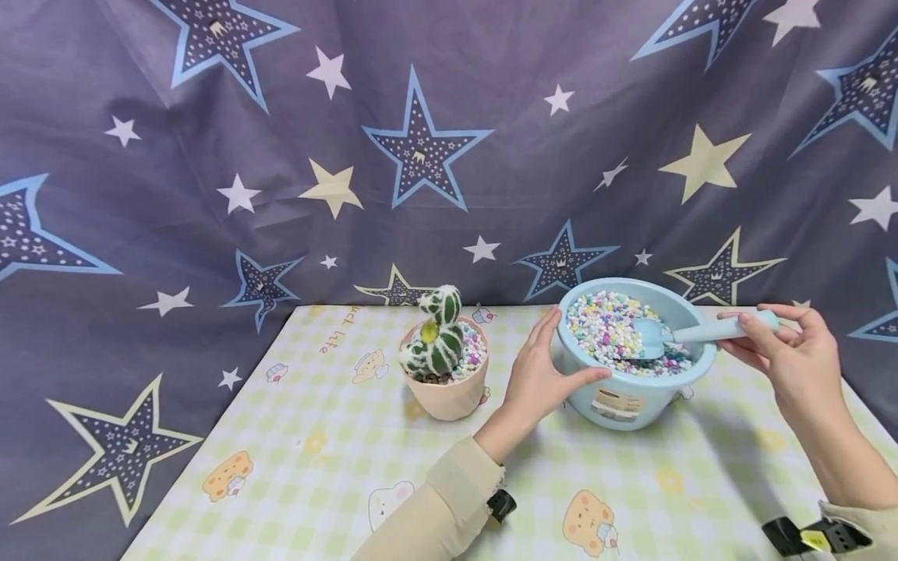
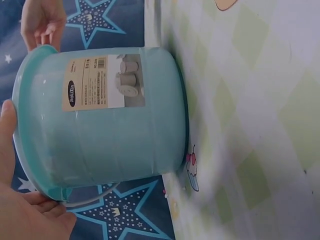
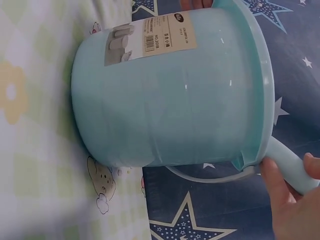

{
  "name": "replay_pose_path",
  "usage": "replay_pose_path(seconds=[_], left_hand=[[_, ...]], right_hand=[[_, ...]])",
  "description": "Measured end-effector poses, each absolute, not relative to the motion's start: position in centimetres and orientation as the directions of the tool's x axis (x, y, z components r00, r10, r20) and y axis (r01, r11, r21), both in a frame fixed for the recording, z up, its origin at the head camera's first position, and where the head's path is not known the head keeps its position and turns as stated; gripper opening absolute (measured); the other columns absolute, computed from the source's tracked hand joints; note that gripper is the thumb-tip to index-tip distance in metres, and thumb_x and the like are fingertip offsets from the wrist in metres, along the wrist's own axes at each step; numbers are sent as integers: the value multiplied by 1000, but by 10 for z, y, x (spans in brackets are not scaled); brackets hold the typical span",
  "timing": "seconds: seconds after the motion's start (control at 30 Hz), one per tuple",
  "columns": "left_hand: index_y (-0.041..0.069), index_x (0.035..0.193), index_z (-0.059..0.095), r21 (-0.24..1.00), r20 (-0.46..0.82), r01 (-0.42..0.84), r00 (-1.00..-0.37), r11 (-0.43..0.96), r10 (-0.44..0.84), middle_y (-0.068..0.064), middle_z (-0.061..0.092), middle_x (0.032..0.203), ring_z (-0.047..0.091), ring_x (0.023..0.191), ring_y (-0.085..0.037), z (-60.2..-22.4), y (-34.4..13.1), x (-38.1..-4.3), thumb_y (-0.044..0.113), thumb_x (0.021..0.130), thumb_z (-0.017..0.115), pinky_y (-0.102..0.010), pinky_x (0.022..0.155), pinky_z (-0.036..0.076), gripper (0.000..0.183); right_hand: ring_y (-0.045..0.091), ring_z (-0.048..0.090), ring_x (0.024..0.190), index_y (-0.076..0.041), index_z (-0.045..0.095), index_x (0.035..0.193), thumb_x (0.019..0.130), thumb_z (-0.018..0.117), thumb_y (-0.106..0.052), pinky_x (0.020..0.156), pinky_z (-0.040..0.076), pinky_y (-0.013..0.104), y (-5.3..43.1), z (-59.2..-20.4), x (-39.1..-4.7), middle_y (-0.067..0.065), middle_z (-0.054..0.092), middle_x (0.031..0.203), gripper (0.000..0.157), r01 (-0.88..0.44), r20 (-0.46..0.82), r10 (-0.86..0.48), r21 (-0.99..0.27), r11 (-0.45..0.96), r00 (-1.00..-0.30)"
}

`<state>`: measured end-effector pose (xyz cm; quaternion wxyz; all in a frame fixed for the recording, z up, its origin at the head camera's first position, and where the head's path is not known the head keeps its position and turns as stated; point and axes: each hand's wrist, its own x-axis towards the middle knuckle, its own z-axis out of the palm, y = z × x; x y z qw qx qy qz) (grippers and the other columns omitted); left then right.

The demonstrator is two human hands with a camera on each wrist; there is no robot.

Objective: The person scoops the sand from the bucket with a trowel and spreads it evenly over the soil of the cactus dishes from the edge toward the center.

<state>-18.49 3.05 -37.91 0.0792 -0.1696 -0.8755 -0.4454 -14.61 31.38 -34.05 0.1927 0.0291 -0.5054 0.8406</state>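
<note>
A light blue bucket (image 1: 610,401) stands upright on the table, filled with small multicoloured pebbles (image 1: 603,323). My left hand (image 1: 536,378) holds it by the left side of its rim, fingers at the side and thumb on the near edge. In my right hand (image 1: 803,354) I grip the handle of a light blue scoop (image 1: 708,330) at the bucket's right rim. The scoop's blade lies among the pebbles. In the right wrist view the scoop handle (image 3: 287,167) shows beyond the rim, with the blade hidden inside the bucket.
Left of the bucket stands a pink pot (image 1: 449,397) with a green cactus (image 1: 442,347) and coloured pebbles in it. A checked cloth (image 1: 316,467) covers the table. A dark star-patterned curtain (image 1: 421,234) hangs behind.
</note>
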Motion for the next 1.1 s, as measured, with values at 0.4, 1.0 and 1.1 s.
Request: replay_pose_path(seconds=[0.4, 1.0, 1.1], left_hand=[[24, 158, 29, 749, 276, 357, -934, 558, 228, 13, 26, 164, 38, 147, -20, -378, 27, -185, 58, 74, 81, -45, 118, 39, 104], [26, 158, 29, 777, 262, 362, -930, 515, 258, 13, 27, 164, 37, 148, -23, -378, 23, -187, 54, 78, 81, -48, 119, 37, 99], [26, 158, 30, 779, 263, 367, -927, 509, 266, 12, 28, 164, 38, 147, -23, -378, 21, -187, 51, 79, 81, -47, 119, 37, 97]], right_hand=[[21, 76, 67, -5, 47, 107, 94, 59, 8, 62, 63, 31, 323, -338, -144, 7, 76, 83, 23, -301, 162, 302, -812, -500, -940], [33, 76, 87, 4, 51, 92, 100, 45, 9, 72, 62, 42, 339, -344, -144, 22, 76, 96, 12, -269, 220, 159, -683, -679, -962], [32, 76, 88, 3, 51, 93, 101, 44, 8, 73, 62, 41, 339, -344, -143, 22, 76, 97, 11, -258, 217, 148, -685, -681, -965]])
